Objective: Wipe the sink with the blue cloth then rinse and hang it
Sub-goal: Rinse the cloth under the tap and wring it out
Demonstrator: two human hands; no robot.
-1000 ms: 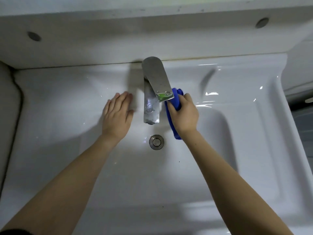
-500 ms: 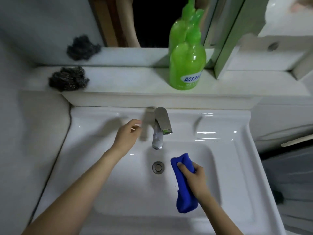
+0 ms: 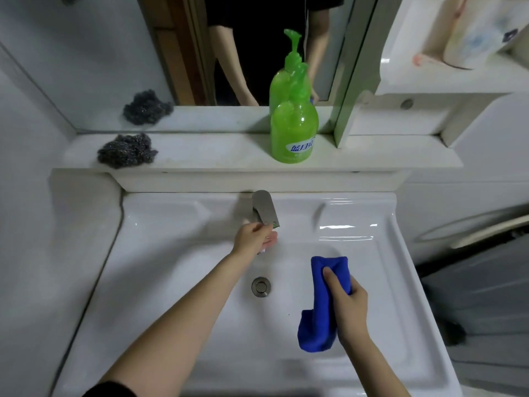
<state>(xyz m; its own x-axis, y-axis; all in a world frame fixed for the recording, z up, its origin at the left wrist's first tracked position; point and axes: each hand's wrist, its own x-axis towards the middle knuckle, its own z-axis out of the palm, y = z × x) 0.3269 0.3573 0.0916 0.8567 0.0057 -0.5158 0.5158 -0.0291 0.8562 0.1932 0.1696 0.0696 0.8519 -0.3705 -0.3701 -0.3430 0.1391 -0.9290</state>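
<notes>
Left hand (image 3: 253, 237), centre of the frame: fingers curled round the spout of the chrome faucet (image 3: 264, 206), just under its flat lever. From my remote seat I cannot tell whether water is running.

Right hand (image 3: 347, 306), lower right of centre: it grips the blue cloth (image 3: 315, 330), with the thumb pressed flat along the cloth's upper face and the other fingers wrapped behind it. The cloth is folded into a long pad. Its upper end points toward the back of the basin, and its lower end hangs below the hand, bunched and rounded. I see it over the right half of the white ceramic sink (image 3: 171, 224), well apart from the faucet. Whether it touches the basin floor I cannot tell.

The round metal drain (image 3: 261, 286) sits in the basin floor between the two forearms, below the faucet.

On the white ledge (image 3: 214, 156) behind the sink, a green pump bottle (image 3: 294, 133) stands upright right of centre, and a grey steel-wool pad (image 3: 126, 151) lies at the left end.

The mirror (image 3: 100, 53) fills the upper left and centre of the frame and reflects the bottle, the pad and the person's arms.
</notes>
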